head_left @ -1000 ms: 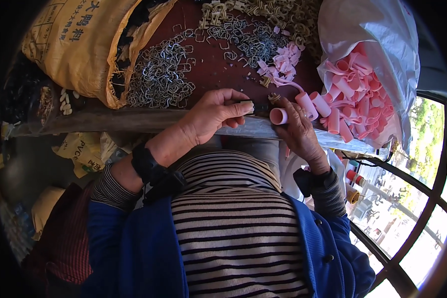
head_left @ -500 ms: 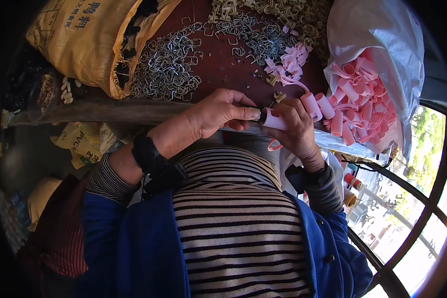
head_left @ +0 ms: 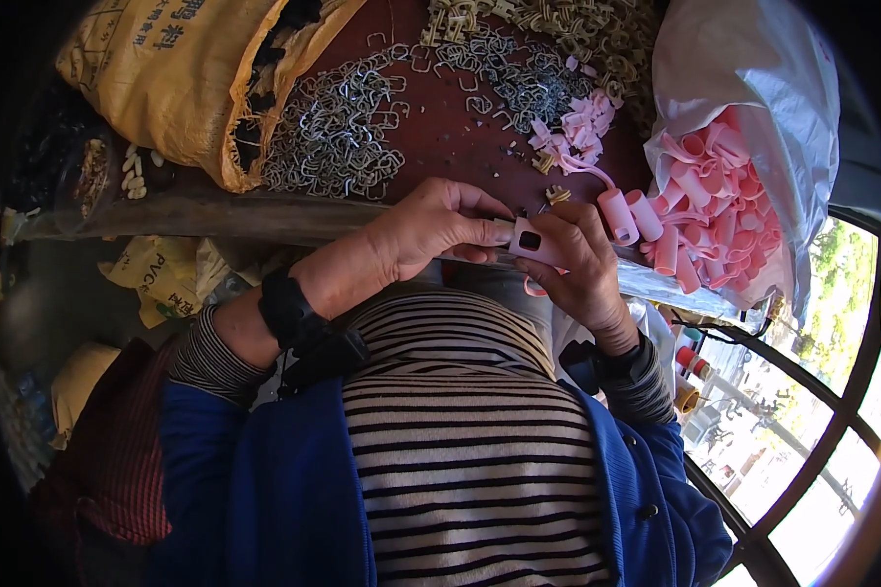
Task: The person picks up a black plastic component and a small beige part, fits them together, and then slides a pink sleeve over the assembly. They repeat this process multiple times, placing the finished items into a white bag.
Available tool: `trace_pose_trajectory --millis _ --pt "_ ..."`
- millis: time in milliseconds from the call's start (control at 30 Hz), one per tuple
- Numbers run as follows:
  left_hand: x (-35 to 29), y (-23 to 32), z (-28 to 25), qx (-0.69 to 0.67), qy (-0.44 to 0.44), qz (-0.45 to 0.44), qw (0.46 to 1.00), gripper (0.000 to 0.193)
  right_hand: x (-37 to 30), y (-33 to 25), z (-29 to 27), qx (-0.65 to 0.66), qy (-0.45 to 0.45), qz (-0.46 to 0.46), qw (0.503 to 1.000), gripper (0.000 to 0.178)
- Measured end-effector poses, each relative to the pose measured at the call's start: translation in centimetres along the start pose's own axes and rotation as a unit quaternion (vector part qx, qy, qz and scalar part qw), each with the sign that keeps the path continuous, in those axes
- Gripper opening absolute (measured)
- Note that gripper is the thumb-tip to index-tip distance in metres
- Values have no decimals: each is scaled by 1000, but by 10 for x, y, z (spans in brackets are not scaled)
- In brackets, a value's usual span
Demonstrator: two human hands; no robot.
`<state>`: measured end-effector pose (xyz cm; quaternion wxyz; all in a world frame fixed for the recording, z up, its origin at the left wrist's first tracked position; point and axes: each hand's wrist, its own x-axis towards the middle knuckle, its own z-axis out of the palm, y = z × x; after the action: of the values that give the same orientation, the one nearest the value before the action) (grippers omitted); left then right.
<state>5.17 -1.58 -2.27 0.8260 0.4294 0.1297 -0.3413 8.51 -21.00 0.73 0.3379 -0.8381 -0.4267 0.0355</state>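
In front of my waist, my right hand is closed round a pink plastic sleeve. Something black fills the square window in the sleeve's side. My left hand pinches a small dark piece at the sleeve's left end, the thumb on top; most of that piece is hidden by the fingers and the sleeve. A thin pink loop shows below my right hand. Just beyond the hands, small brass-coloured clips lie on the table.
Bent metal loops are heaped on the dark red table, with brass-coloured parts behind. Pink scraps lie near a white bag spilling pink sleeves. A yellow woven sack stands far left.
The pink sleeve has turned so that its square window faces up, with black showing inside. Less of the dark piece shows between my left fingers and the sleeve.
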Motion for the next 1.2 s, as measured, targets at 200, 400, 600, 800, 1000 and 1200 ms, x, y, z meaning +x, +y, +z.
trace_pose_trajectory --millis 200,400,600,800,1000,1200 --pt "-3 3 9 -42 22 -27 999 24 2 -8 9 -18 36 -31 999 48" --pt "1 8 16 -26 23 -1 999 25 3 -22 16 -59 90 11 994 46" --pt "-7 8 -6 2 -9 7 1000 30 24 -17 -1 130 -96 43 986 60" --pt "-10 13 -1 14 -48 12 999 45 36 -11 -2 285 -149 -24 947 67" --pt "-13 4 6 -25 -50 -6 998 62 18 -7 4 217 -100 -62 969 54" --pt "-16 32 -20 56 20 73 996 66 -66 10 -51 67 47 161 983 29"
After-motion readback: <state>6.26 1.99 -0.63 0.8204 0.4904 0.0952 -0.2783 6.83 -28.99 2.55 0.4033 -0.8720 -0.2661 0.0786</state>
